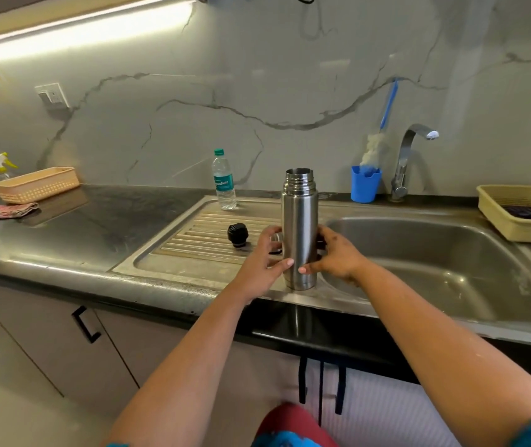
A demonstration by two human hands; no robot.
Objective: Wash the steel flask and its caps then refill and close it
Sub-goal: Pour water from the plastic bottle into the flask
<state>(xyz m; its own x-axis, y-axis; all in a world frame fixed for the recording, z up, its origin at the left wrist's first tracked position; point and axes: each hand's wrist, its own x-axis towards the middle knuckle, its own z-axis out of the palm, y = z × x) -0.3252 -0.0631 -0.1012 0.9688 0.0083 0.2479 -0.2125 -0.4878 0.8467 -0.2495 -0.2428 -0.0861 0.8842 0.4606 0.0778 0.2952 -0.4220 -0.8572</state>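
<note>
Steel flask stands upright and uncapped on the sink's draining board, at the near edge beside the basin. Left hand and right hand curl round its lower body from either side, thumbs in front.

Black inner stopper lies on the ribs at the flask's 9 o'clock. Something steel shows behind the left hand, possibly the outer cap; too hidden to tell.

Judged step: caps off, washing not yet begun; no water runs from the tap. Next move likely calls for lifting the flask toward 3 o'clock, under the spout, and fetching the bottle brush in its blue holder.

Writing: water bottle at 11 o'clock carries a teal label, partly readable, ending "-ature". Nothing legible on the flask.
</note>
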